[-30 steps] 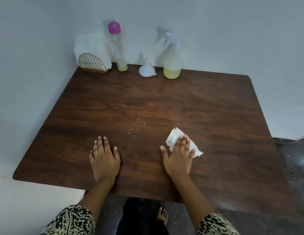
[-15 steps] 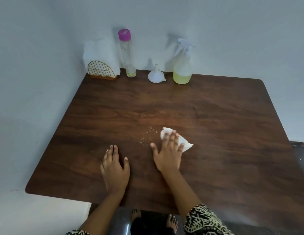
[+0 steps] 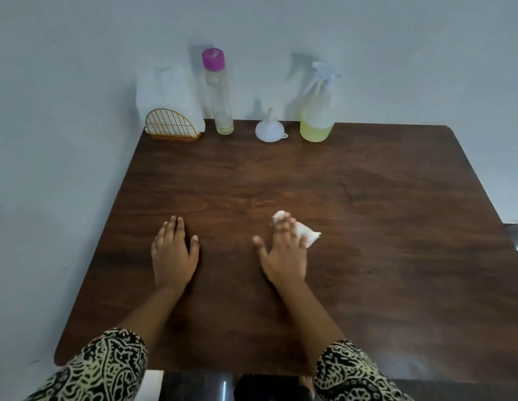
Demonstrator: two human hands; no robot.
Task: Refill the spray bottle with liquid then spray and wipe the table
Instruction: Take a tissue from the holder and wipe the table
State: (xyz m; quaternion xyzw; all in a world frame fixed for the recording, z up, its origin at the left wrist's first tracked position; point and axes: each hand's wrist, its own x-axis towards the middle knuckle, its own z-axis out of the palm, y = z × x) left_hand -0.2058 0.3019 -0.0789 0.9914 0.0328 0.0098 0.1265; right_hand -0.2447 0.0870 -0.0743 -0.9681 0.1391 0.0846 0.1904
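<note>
My right hand (image 3: 282,250) presses a crumpled white tissue (image 3: 305,233) flat against the dark wooden table (image 3: 367,227) with straight fingers, near the middle. My left hand (image 3: 172,253) rests flat on the table to its left, holding nothing. At the back edge stands the spray bottle (image 3: 317,111), its lower part filled with yellow liquid. A tall clear bottle with a pink cap (image 3: 218,91) stands further left, with a little yellowish liquid at its bottom. A small white funnel (image 3: 269,127) sits upside down between them.
A gold wire holder with white tissues (image 3: 171,111) stands at the back left corner. A pale wall runs behind and along the left of the table. Dark floor shows at the right and below the front edge.
My right hand has slid the tissue over the spot where droplets lay; the droplets no longer show. My left hand stays flat on the table. The camera has shifted.
</note>
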